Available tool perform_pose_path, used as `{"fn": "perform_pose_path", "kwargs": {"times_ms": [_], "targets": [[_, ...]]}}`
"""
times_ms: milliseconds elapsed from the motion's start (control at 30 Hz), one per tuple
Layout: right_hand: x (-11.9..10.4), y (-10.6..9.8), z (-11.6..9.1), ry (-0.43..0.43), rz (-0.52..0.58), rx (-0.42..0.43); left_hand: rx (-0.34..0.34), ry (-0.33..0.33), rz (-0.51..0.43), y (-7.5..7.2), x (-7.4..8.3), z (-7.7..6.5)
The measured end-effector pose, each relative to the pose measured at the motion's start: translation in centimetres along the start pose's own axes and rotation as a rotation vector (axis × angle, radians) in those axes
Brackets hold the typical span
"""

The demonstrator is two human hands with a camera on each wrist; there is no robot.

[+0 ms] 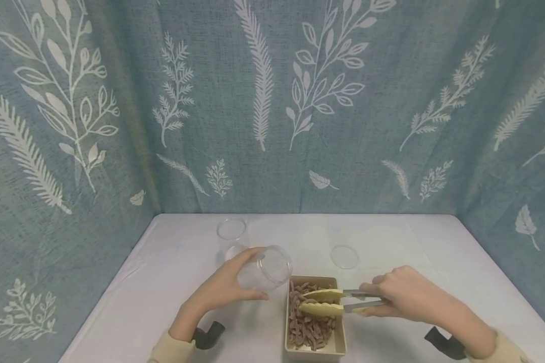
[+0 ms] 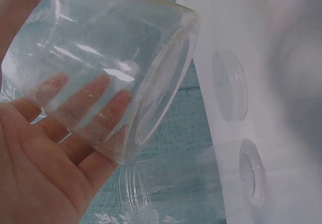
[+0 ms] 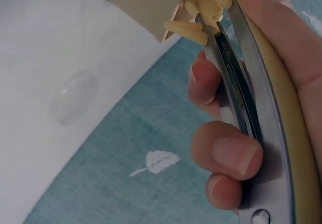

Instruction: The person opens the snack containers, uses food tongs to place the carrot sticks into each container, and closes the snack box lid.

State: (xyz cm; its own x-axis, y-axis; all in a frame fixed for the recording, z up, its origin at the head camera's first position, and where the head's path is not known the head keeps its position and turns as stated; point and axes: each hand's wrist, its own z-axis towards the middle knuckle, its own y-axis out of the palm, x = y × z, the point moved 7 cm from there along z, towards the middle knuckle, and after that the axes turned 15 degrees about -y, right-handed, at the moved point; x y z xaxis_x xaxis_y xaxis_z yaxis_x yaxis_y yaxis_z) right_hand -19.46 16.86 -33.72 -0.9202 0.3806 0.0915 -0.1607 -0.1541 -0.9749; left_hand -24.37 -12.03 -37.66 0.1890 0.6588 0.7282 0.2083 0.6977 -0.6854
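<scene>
My left hand [image 1: 230, 282] grips a clear plastic jar [image 2: 115, 48], tilted with its mouth toward the box. Fingers show through the jar wall in the left wrist view. With my right hand [image 1: 406, 295] I hold metal tongs [image 3: 261, 98] that have cream-yellow tips. Those tips reach into a beige rectangular box [image 1: 315, 356], slightly apart, among brownish-purple strips [image 1: 306, 333] that look like dried meat. Whether the tips pinch any strip cannot be made out. The jar is left of the box's far end and appears to hold nothing.
A second clear jar [image 1: 231, 237] stands upright behind my left hand. A round clear lid [image 1: 344, 257] lies flat on the white table [image 1: 390, 237], beyond the box. Blue-green curtain [image 1: 236, 126] with white leaf prints closes off the back and sides.
</scene>
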Motion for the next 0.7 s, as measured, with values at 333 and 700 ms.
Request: {"fn": "perform_pose_path", "kwargs": {"times_ms": [333,700], "targets": [[1.7,0.1,-1.7,0.095,0.176,0.032,0.009,-0.004,0.061,0.0,0.0,-0.2],[1.9,-1.9,-3.4,0.087,0.202,0.124,0.055,0.09,0.231,0.3,1.4,-0.8]]}}
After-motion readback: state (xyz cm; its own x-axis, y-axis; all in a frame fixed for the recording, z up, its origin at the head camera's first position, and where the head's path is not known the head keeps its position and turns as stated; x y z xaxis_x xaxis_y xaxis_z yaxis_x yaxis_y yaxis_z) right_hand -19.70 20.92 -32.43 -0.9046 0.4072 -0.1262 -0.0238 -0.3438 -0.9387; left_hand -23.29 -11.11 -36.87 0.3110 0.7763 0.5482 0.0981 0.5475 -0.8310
